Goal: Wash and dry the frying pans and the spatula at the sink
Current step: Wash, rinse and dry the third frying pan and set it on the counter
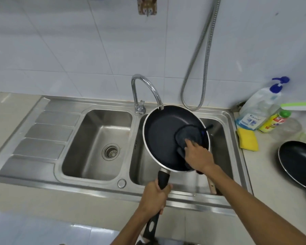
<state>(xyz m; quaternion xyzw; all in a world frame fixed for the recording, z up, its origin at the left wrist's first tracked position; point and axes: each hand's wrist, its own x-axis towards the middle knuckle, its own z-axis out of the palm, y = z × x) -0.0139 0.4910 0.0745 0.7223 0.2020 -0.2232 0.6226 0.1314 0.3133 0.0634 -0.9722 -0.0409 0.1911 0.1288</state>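
Observation:
A black frying pan with a silver rim is tilted over the right sink basin, just under the faucet spout. My left hand grips its black handle at the sink's front edge. My right hand presses a dark grey cloth against the pan's inner right side. Below the pan, a light wooden handle, probably the spatula's, pokes out of the right basin; the rest of it is hidden. A second black frying pan lies on the counter at the right.
The chrome faucet stands between the two basins; the left basin has a drain strainer. A metal hose hangs on the tiled wall. Dish soap bottles and a yellow sponge sit on the right counter.

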